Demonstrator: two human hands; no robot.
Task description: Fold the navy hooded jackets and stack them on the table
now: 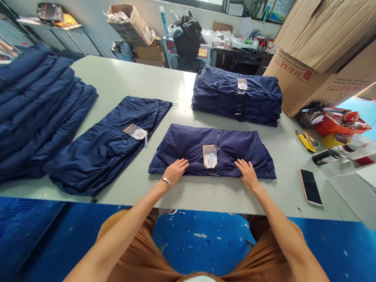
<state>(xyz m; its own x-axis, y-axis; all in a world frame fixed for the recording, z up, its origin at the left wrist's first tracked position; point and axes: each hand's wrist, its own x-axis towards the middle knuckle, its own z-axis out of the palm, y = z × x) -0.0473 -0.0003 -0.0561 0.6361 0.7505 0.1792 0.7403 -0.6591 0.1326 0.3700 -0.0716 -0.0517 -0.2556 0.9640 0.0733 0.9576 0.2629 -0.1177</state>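
Resting open, left hand (176, 171) and right hand (247, 173) touch the folded garment (194, 143) along its near edge; table (205, 194) shows nearer.

mainetti lettering, on cardboard box (289, 88)

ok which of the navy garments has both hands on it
The folded garment in front of the person, lying by itself; the stacked ones and the one at an angle have no hand on them.

Seemingly a garment workshop: stacked navy clothing (237, 94), tags (210, 156), cartons (326, 35).
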